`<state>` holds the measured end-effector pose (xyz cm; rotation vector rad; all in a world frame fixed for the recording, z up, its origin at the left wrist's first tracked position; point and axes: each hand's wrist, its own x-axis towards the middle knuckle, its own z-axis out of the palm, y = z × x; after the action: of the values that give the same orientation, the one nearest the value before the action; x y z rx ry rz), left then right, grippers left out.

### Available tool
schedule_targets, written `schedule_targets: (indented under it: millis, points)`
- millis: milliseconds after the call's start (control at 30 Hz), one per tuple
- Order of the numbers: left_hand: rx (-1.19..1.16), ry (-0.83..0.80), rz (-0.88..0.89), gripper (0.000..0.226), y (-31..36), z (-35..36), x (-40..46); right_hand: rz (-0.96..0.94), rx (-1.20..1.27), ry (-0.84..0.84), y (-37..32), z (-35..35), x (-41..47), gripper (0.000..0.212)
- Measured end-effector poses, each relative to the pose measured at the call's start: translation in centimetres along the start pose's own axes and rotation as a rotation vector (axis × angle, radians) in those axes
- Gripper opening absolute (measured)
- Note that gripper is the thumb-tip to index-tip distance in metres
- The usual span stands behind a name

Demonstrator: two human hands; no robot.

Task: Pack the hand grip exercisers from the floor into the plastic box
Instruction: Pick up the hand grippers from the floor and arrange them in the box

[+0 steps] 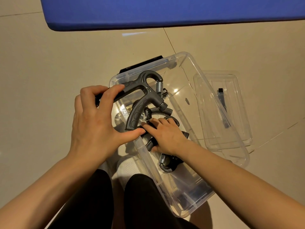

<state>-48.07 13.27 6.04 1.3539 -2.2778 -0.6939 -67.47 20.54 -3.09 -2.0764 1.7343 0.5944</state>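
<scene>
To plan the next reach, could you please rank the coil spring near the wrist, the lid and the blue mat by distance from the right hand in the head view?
From the right hand:
1. Coil spring, inside the box, just below the wrist.
2. Lid, on the floor, right of the box.
3. Blue mat, along the top, beyond the box.

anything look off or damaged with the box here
A thin dark crack-like line runs down the far wall of the clear plastic box near its top corner. Also, the hand grip exerciser in the left hand sits across the box rim, not yet inside.
</scene>
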Motion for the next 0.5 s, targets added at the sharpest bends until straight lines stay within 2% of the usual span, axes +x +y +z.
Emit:
schedule_targets:
  millis: [67,167,267,500]
  points:
    - [0.001,-0.003,0.001,0.097,0.0,0.0,0.0,0.014,-0.009,-0.028,-0.2,-0.4,0.3,0.087]
    - [-0.002,-0.001,-0.004,0.096,-0.1,0.0,0.1,-0.057,-0.112,0.003,0.0,-1.0,0.6,0.073]
    - [0.003,-0.001,-0.001,0.096,-0.1,0.0,0.1,-0.119,-0.187,0.005,1.6,-1.8,1.2,0.079]
    - [-0.004,0.011,-0.006,0.095,0.1,0.1,0.0,-0.153,-0.151,-0.051,2.1,-1.6,1.1,0.082]
